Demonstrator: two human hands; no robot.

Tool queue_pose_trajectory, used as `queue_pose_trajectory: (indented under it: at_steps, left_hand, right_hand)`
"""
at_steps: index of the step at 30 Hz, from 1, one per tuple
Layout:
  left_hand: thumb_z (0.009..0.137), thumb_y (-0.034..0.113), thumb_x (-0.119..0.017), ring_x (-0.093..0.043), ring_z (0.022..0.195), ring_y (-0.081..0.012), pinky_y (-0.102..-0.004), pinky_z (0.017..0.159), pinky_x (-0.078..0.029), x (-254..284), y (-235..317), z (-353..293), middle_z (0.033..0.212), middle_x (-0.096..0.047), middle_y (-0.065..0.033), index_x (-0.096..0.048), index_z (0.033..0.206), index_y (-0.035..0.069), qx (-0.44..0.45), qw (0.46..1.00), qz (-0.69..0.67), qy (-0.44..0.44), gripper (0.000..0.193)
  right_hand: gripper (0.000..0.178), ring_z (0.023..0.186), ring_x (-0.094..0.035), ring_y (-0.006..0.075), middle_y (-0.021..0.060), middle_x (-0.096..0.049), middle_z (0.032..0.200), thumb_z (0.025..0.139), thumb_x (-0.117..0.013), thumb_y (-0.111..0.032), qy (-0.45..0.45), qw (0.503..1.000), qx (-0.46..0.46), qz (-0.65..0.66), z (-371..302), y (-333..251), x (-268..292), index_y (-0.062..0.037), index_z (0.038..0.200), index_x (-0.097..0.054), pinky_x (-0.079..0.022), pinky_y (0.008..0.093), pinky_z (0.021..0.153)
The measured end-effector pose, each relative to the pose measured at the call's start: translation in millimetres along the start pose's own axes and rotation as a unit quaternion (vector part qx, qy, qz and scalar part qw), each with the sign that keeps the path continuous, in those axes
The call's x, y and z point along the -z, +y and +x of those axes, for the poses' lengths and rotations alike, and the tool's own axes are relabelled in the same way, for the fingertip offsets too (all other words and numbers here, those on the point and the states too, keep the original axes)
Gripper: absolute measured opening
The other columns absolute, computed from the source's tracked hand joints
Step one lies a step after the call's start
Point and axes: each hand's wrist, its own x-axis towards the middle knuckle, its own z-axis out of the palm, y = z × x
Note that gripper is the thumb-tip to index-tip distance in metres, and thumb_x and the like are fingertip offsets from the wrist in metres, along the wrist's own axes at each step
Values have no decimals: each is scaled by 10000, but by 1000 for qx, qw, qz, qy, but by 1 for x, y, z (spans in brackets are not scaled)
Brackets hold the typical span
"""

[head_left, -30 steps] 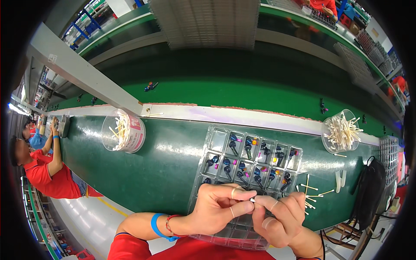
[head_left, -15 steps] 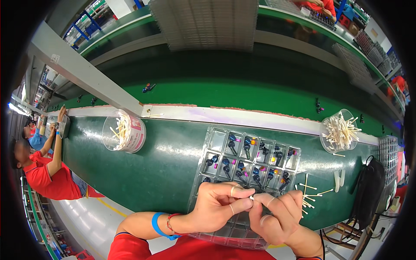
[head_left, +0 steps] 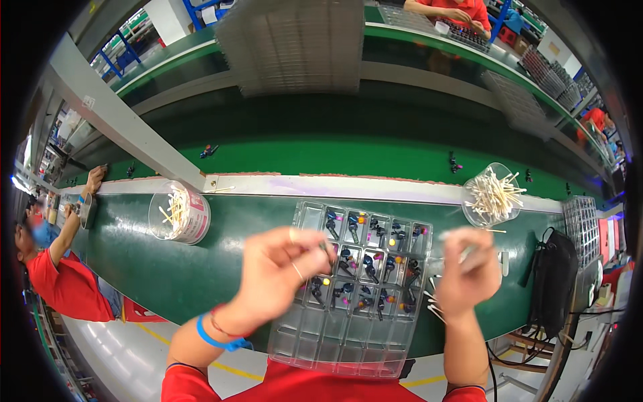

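In front of me lies a clear compartment tray [head_left: 311,338], its far pockets holding small dark blue stemmed earbuds [head_left: 370,268] with orange, magenta and yellow ends. My left hand [head_left: 271,271] is over the tray's left side, closed in a pinch on a small dark earbud [head_left: 326,250], mostly hidden by the fingers. To the right of the tray my right hand [head_left: 471,271] is raised and closed. A white tip, seemingly a cotton swab [head_left: 443,236], shows at its fingers, blurred by motion. Several loose swabs [head_left: 433,305] lie beneath that hand, beside the tray.
Tubs of cotton swabs stand at left [head_left: 199,218] and right [head_left: 492,201]. Beyond the white ledge [head_left: 268,183], a green belt [head_left: 335,151] carries scattered earbuds. A black bag [head_left: 554,281] lies far right. Co-workers in red sit at left [head_left: 74,281] and across [head_left: 462,10].
My hands have parted from their meeting point over the tray. The left has moved left with the earbud; the right has swung up and right. More of the tray shows.
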Motion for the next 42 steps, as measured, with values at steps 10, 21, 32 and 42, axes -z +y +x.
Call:
queue_pose_trajectory:
  at_steps: [10,21,32,42]
  left_hand:
    - [968,12,-704,-730,937,-180,-308,811,-618,44,10,101,1010,-741,-122,-696,1184,-48,14,994,107,22,225]
    - [970,-88,-648,-735,1053,-275,-373,836,-655,-25,20,-14,1088,-723,-171,-675,1216,-28,69,971,-141,-181,254]
    - [976,-76,-677,-728,1008,-207,-333,844,-635,-32,28,-28,1070,-723,-149,-662,1235,-53,81,962,-175,-193,260]
    - [916,-98,-747,-745,978,-231,-341,819,-654,-36,7,-30,1071,-726,-182,-672,1124,-89,77,971,-162,-154,221]
  right_hand:
    - [119,970,-663,257,115,-743,1054,932,-715,-18,107,950,-119,-269,34,122,67,-9,917,-597,-510,389,940]
    - [127,1144,-614,315,143,-737,1194,872,-717,60,104,956,4,-275,27,67,48,-17,943,-645,-462,444,1039]
    - [221,902,-685,302,175,-726,984,813,-683,159,13,998,44,-33,3,32,21,-6,943,-616,-542,391,840]
    - [368,751,-757,290,197,-758,976,766,-827,107,-163,959,62,223,7,-59,-5,-64,990,-590,-637,386,651]
